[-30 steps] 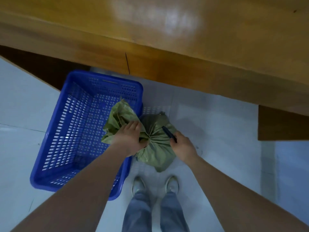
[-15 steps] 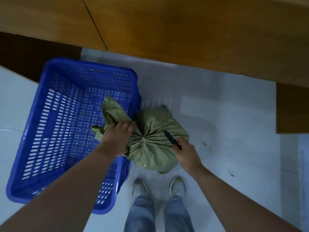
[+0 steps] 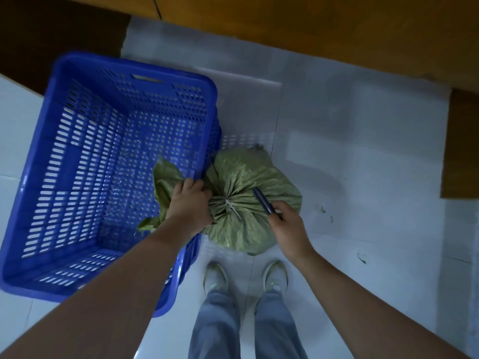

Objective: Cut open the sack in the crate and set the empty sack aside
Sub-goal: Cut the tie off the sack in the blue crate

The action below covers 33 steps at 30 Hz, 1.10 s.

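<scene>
Sack (image 3: 248, 203), green woven, tied shut at the neck with a pale tie (image 3: 230, 206); sits on the white tiled floor (image 3: 350, 164), pressed against the outer right wall of the blue crate (image 3: 77, 156). Its loose top flap drapes over the crate's rim and hangs inside. Body of the sack is outside the crate, bulging and full.

Left hand (image 3: 188, 203): grip closed on the gathered fabric just left of the tie, knuckles up, over the crate's right rim.

Right hand (image 3: 286, 221): grip closed around a dark slim cutter (image 3: 263, 200) (blade itself too small to make out), its tip lying on the sack's folds to the right of the tie and pointing up-left. Tip and tie are near, not touching.

Crate: perforated walls and floor, slot handle at the far end, nothing in it apart from the sack's flap.

Person stands right behind the sack, two pale shoes (image 3: 215, 277) just beside its near edge, blue jeans (image 3: 220, 325) below. Wooden furniture (image 3: 337, 29) runs across the far side.
</scene>
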Available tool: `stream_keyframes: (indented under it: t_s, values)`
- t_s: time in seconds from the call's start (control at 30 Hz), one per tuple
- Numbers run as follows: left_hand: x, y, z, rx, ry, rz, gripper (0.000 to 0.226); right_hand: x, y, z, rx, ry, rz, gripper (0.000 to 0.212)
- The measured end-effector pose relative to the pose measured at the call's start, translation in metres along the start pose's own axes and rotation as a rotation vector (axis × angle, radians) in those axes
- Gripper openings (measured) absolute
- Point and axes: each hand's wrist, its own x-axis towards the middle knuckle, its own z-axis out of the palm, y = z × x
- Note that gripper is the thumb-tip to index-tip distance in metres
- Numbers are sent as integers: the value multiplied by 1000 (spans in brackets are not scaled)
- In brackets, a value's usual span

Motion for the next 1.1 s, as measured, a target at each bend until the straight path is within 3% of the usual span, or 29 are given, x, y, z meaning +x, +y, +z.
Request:
stream_keyframes:
  t_s: [0.1, 0.23, 0.37, 0.47, 0.63, 0.73, 0.77, 0.87, 1.0, 1.1]
  values:
    - [-3, 0, 0, -362, -128, -93, 46, 1, 0, 4, 149, -34, 22, 20]
    - [-5, -4, 4, -613, -305, -99, 72, 0, -7, 7, 307, -143, 65, 30]
    - [-5, -12, -2, -739, -413, -22, 98, 2, -3, 7, 235, -175, 17, 27]
    - [-10, -19, -11, -883, -476, 18, 102, 4, 2, 6, 201, -165, -25, 14]
    - [-23, -25, -21, -1267, -511, -7, 81, 4, 5, -1, 147, -142, -88, 22]
    - [-16, -19, -22, -1544, -472, -195, 59, 4, 7, -4, 121, -128, -108, 27]
    - [-12, -17, -22, -1515, -422, -260, 62, 5, 8, -5, 125, -125, -109, 27]
    - [1, -9, -19, -1099, -285, -292, 60, 6, 8, -6, 117, -110, -115, 26]
    - [8, 6, -12, -465, -294, -237, 63, 6, 6, -7, 145, -108, -102, 24]
    - [6, 14, 1, -457, -248, -209, 59, 11, 5, -7, 110, -115, -103, 21]
